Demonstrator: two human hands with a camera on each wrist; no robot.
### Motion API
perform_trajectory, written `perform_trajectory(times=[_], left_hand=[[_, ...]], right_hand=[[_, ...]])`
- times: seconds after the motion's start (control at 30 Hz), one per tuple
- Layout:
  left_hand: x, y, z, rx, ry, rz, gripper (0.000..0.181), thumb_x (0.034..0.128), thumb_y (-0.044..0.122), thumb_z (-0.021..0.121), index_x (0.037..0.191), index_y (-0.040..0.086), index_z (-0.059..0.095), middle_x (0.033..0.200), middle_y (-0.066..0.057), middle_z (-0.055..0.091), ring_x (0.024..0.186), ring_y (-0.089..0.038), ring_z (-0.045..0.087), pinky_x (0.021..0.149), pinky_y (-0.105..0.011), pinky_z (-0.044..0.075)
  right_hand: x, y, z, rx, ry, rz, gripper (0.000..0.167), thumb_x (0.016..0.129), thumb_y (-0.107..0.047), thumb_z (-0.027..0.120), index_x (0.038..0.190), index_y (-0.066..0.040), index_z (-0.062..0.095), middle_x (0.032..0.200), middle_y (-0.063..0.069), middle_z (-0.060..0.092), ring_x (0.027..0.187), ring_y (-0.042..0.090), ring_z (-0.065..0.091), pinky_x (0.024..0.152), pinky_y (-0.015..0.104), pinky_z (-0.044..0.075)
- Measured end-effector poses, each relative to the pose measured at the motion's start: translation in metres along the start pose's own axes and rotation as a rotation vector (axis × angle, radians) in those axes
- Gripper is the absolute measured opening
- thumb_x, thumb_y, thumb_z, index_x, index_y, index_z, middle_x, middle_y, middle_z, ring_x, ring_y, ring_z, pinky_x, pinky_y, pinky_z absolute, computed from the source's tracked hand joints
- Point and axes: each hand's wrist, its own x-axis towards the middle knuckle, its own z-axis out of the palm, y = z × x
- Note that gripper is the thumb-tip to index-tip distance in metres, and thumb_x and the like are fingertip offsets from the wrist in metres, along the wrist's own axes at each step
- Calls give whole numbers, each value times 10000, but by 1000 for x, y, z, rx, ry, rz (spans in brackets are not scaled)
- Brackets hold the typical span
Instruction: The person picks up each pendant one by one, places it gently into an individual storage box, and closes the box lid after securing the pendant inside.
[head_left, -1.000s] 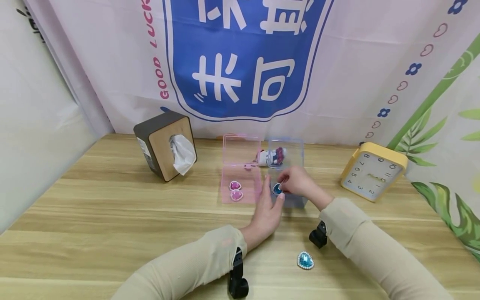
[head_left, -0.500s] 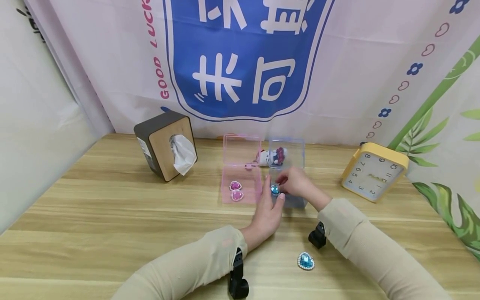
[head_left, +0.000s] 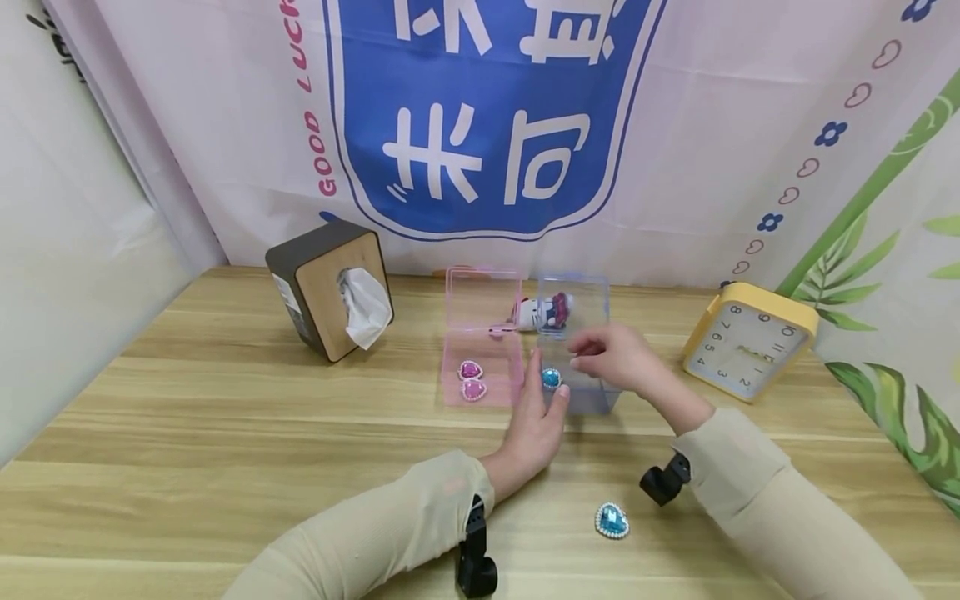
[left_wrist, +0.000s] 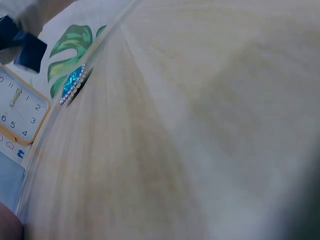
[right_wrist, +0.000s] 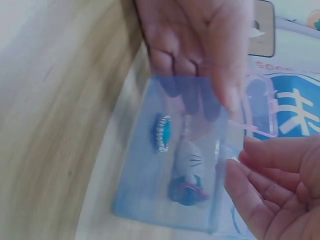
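A blue heart-shaped gem [head_left: 551, 379] with a white beaded edge lies in the clear blue box [head_left: 592, 402], near its left side. My left hand [head_left: 531, 433] rests against that box's near left corner, fingers along the side and thumb at the front. Over the box's right part hovers my right hand [head_left: 618, 362], fingers loosely bent and nothing between them. The right wrist view shows the gem [right_wrist: 163, 133] through the box wall. Another blue heart gem [head_left: 612, 521] lies on the table close to me. Two pink heart gems [head_left: 472, 390] lie in the pink box [head_left: 495, 398].
Behind the boxes lies a small white cat figure [head_left: 528, 314], seen partly through the blue lid. A tissue box [head_left: 318, 292] stands at the left, a yellow clock [head_left: 750, 342] at the right. A printed cloth [head_left: 262, 167] hangs behind the wooden table [head_left: 300, 433].
My right hand has let go of the blue gem, which now lies in the blue box, and has moved up and right. The left hand has stayed in place.
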Motion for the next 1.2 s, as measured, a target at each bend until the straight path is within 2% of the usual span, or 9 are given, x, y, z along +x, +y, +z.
perform_trajectory(times=[0.23,0.47,0.6,0.87,1.1,1.2], left_hand=[[-1,1,-1,0,-10,-26,634,978,207,422,1496,119,67,1548,-108,117,1400,-287,162,1139,-487,158],[-1,1,0,10,-12,-40,638,979,209,425,1498,136,62,1550,-94,112,1403,-269,157,1143,-464,161],[-1,1,0,15,-5,-32,638,976,208,430,1497,126,71,1549,-95,117,1401,-272,165,1143,-460,165],[-1,-1,1,13,1,-25,631,976,208,432,1495,123,84,1550,-99,119,1399,-284,171,1140,-472,168],[0,-1,1,11,6,-10,625,979,211,423,1494,115,83,1545,-113,129,1398,-290,172,1143,-466,161],[0,-2,1,10,4,-11,627,979,212,422,1495,119,79,1546,-108,126,1400,-284,169,1145,-458,159]], right_hand=[[-23,1,-11,47,-3,-1,286,889,-129,597,1129,25,617,992,144,653,869,206,618,749,323,565],[-44,8,-15,109,5,-24,289,881,-146,617,1117,20,625,966,110,660,850,177,609,738,315,561],[-55,10,-14,131,11,-40,288,872,-151,630,1099,27,632,940,93,666,826,164,615,714,299,558],[-74,16,-9,141,-11,5,304,859,-182,648,1097,6,636,935,60,669,852,160,615,722,275,553],[-86,24,-2,197,-23,-33,310,841,-151,664,1076,47,632,951,116,675,853,163,621,710,215,543],[-91,28,2,211,-31,-25,309,838,-156,667,1072,42,636,964,127,675,856,160,618,714,205,538]])
